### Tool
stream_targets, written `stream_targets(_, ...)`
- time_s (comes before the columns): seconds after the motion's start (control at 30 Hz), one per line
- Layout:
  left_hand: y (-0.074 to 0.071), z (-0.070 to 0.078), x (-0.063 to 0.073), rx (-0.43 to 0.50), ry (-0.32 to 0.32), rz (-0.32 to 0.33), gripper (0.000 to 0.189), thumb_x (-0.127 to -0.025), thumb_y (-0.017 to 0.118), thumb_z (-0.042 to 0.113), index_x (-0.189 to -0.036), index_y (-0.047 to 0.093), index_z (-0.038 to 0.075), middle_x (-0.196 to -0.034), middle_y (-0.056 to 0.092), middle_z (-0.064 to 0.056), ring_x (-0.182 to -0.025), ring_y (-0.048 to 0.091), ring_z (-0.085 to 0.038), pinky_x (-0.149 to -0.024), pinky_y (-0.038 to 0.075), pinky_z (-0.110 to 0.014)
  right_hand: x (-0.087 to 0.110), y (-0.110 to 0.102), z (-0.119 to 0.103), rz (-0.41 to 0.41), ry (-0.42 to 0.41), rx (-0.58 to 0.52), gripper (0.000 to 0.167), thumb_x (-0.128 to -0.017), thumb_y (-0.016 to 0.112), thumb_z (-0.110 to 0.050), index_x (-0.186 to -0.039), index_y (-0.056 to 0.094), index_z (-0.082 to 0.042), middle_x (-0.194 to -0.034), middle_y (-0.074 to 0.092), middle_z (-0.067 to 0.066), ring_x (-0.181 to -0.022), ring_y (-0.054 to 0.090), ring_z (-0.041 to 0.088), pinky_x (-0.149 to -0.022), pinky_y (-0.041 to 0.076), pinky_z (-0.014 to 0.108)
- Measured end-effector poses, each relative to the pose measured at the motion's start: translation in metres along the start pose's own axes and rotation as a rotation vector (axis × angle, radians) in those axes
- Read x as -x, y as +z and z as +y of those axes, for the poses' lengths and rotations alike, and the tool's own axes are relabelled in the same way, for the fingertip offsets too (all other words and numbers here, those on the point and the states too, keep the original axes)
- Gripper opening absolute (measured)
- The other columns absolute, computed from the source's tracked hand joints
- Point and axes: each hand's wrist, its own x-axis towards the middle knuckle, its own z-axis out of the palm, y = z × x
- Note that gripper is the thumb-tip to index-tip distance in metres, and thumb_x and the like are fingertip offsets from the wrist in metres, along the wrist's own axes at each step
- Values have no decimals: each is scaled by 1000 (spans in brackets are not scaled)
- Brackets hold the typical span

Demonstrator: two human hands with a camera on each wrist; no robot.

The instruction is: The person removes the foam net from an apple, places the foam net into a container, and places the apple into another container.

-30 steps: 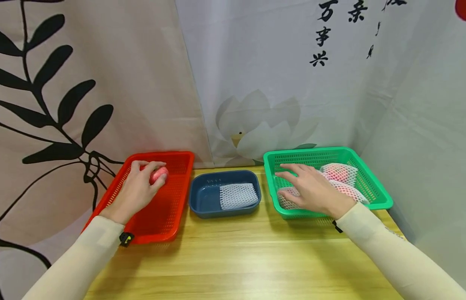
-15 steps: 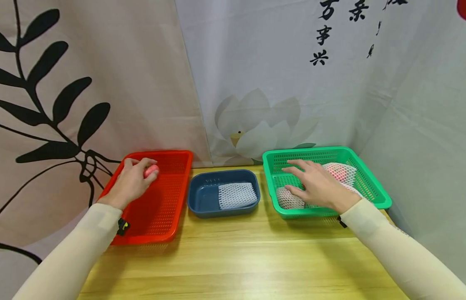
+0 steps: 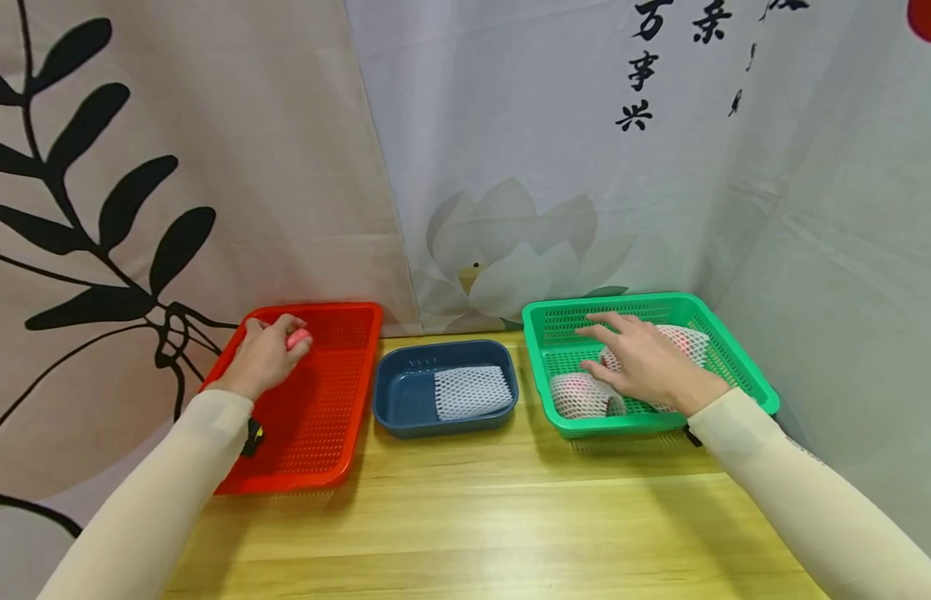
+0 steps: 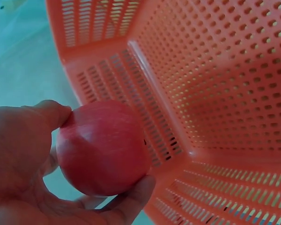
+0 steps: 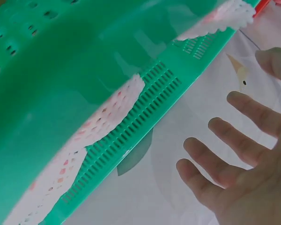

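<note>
My left hand [image 3: 261,360] holds a red apple [image 4: 103,147] over the left side of the red basket [image 3: 322,425]. Thumb and fingertips grip the fruit's sides in the left wrist view, and the basket below shows only bare perforated plastic there. Over the green basket [image 3: 750,392], my right hand [image 3: 648,365] hovers with fingers spread and nothing in them. Below it lie several reddish round things in white foam nets, among them a front-left one [image 3: 579,396] and a back-right one [image 3: 688,342]. The hand partly covers the others.
Between the baskets stands a dark blue tray [image 3: 405,404] with a flat white foam net [image 3: 473,392] at its right side. All three containers sit on a wooden table [image 3: 465,517]. A printed cloth [image 3: 285,167] hangs close behind them.
My left hand has shifted left and slightly away with the apple still gripped. The right hand has drifted right and back, uncovering more of the front-left netted piece.
</note>
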Motion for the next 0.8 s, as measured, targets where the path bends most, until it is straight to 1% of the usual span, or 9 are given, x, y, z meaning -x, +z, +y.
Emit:
stream_targets(0.07,2,-4,-5,-5,-14,-18,56,-121,64,32,-165,47,3,-150,38,-45,-112,58,-57,-89,59,-58,0,0,2,3,6,0,55,-110,82,-40,-157,72,-12,-167,64,24,-140,70,54,-119,57,77)
stream_targets(0.17,5,-10,-11,-20,-14,-47,57,-121,63,32,-165,45,1,-149,38,-46,-111,60,-57,-92,62,-63,1,-1,5,1,19,-5,54,-111,81,-40,-157,72,-13,-167,64,24,-140,70,56,-118,57,77)
stream_targets(0.27,9,-16,-18,-35,9,-74,57,-121,63,31,-164,44,-1,-147,38,-47,-109,61,-56,-91,63,-61,2,-2,8,-10,45,-14,55,-111,82,-40,-157,72,-12,-168,63,24,-144,67,58,-120,55,78)
stream_targets(0.33,11,-18,-20,-33,20,-87,56,-121,63,31,-163,45,-2,-147,38,-47,-108,61,-55,-89,63,-59,3,-2,10,-18,59,-22,55,-111,82,-39,-157,71,-11,-169,62,24,-147,65,59,-121,53,79)
stream_targets(0.4,14,-19,-23,-28,22,-95,56,-121,63,30,-162,45,-3,-147,37,-48,-109,61,-55,-90,63,-60,3,-2,12,-22,67,-23,55,-111,81,-39,-158,71,-10,-169,62,25,-148,64,60,-121,53,80)
stream_targets(0.53,16,-19,-27,-29,-7,-111,56,-120,62,30,-161,44,-4,-150,35,-51,-113,60,-59,-99,62,-69,3,-3,16,-28,75,-25,54,-112,79,-38,-158,71,-9,-169,61,26,-148,63,61,-120,54,80)
stream_targets(0.63,18,-23,-30,-33,-30,-139,57,-121,60,29,-162,41,-5,-154,32,-54,-119,58,-63,-108,59,-76,5,-3,19,-32,82,-30,52,-113,78,-37,-157,72,-10,-169,62,26,-148,63,61,-119,54,81)
stream_targets(0.7,20,-25,-32,-32,-45,-165,57,-121,59,28,-162,39,-6,-155,30,-55,-122,56,-64,-112,57,-78,6,-3,20,-35,85,-31,51,-114,77,-37,-157,72,-10,-168,62,27,-148,63,61,-119,53,81)
stream_targets(0.8,22,-30,-34,-29,-54,-199,55,-120,57,26,-160,39,-7,-155,29,-55,-122,56,-64,-113,56,-78,6,-3,21,-43,89,-34,50,-115,76,-37,-158,71,-10,-169,62,27,-148,63,62,-120,52,82)
